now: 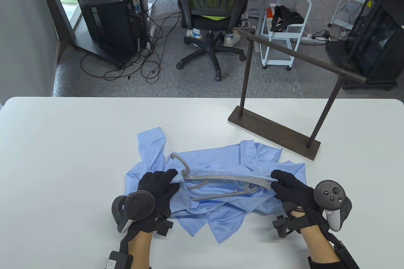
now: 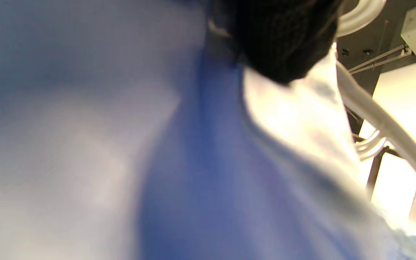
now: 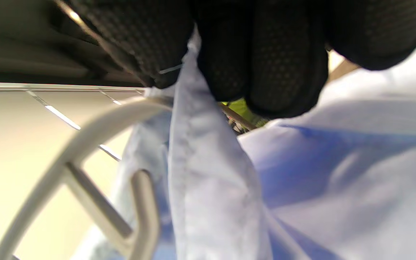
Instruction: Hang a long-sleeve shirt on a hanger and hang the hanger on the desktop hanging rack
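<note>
The crumpled light blue long-sleeve shirt (image 1: 221, 184) lies on the white desk (image 1: 63, 155), a grey plastic hanger (image 1: 221, 184) on it. The left hand (image 1: 157, 187) grips cloth at the hook end. In the right wrist view, the right hand's fingers (image 3: 262, 61) pinch a shirt fold beside the hanger's arm.

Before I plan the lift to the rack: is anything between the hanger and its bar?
Nothing visible: bare table lies between the hanger, on the shirt, and the rack, whose bar is bare.
</note>
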